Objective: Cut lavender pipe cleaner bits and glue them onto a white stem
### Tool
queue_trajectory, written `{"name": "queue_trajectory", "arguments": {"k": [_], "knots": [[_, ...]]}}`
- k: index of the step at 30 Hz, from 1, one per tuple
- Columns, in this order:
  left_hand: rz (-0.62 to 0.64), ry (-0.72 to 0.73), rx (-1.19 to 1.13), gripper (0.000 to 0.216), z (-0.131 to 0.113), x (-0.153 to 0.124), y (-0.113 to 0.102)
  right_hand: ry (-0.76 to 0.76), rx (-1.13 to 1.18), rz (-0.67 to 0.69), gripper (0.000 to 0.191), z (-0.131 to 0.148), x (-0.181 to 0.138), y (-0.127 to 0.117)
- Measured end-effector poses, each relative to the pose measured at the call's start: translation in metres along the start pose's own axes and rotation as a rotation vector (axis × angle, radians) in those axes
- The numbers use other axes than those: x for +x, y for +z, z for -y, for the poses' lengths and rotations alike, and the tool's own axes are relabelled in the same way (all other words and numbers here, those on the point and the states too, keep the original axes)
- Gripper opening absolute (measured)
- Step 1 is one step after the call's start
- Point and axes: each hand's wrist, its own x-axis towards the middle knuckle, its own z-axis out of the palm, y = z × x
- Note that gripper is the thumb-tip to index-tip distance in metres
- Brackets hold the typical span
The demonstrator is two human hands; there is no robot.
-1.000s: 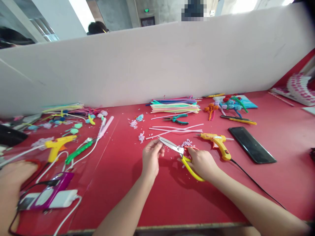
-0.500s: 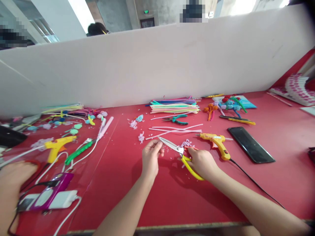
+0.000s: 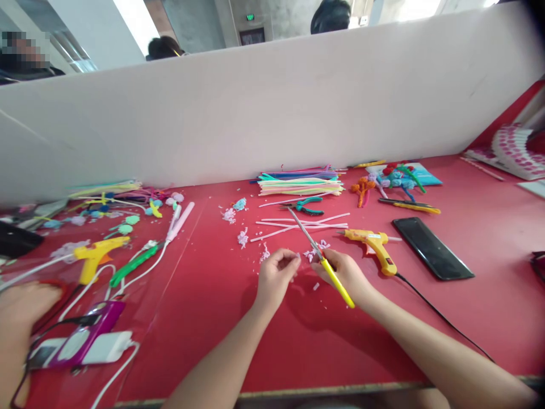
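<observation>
Head view: my right hand [image 3: 349, 275] grips one pair of yellow-handled scissors [image 3: 337, 283] above the red table [image 3: 204, 341], long axis diagonal, blades aimed forward and leftward. My left thumb and fingertips pinch together; I can't tell what's between them. Around lie two yellow glue guns [image 3: 378, 241], one phone [image 3: 432, 249], one pair of pliers [image 3: 300, 205].

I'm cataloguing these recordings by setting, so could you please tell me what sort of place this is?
Probably a craft workroom, judging by the bundle of thin multicoloured stems on the red tabletop, the black-corded yellow plastic glue gun and the yellow-handled metal scissors.
</observation>
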Motion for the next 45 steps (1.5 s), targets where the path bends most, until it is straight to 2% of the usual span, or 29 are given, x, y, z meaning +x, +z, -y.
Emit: {"name": "queue_trajectory", "arguments": {"k": [7,13,16,19,26,29,34,37,41,45], "knots": [[0.183,0.012,0.124,0.009,0.000,-0.006,0.008,-0.009,0.224,0.040,0.011,0.001,-0.002,0.001],[0.288,-0.091,0.083,0.012,-0.002,-0.006,0.006,-0.030,0.304,0.077,0.009,0.005,-0.004,-0.001],[0.298,-0.124,0.056,0.015,-0.002,-0.006,0.006,-0.012,0.296,0.059,0.012,0.005,-0.004,-0.002],[0.248,-0.131,0.002,0.014,0.000,-0.004,0.004,0.015,0.251,0.016,0.019,0.005,-0.003,-0.003],[-0.021,-0.105,-0.213,0.016,0.003,0.009,-0.006,-0.014,0.051,0.044,0.032,0.002,-0.003,-0.004],[-0.117,-0.093,-0.282,0.018,0.001,0.012,-0.009,-0.015,-0.077,0.006,0.034,0.001,-0.004,-0.004],[-0.192,-0.041,-0.320,0.015,-0.002,0.012,-0.012,-0.028,-0.469,-0.031,0.036,-0.001,-0.006,-0.002],[-0.199,-0.013,-0.299,0.014,-0.002,0.013,-0.014,-0.032,-0.505,-0.026,0.037,0.001,-0.007,0.000],[-0.120,0.013,-0.185,0.014,-0.001,0.011,-0.014,-0.015,-0.479,-0.029,0.036,0.001,-0.004,-0.002],[0.092,0.025,0.056,0.022,0.003,0.007,-0.008,0.021,-0.447,-0.073,0.034,-0.002,0.001,-0.012]]}}
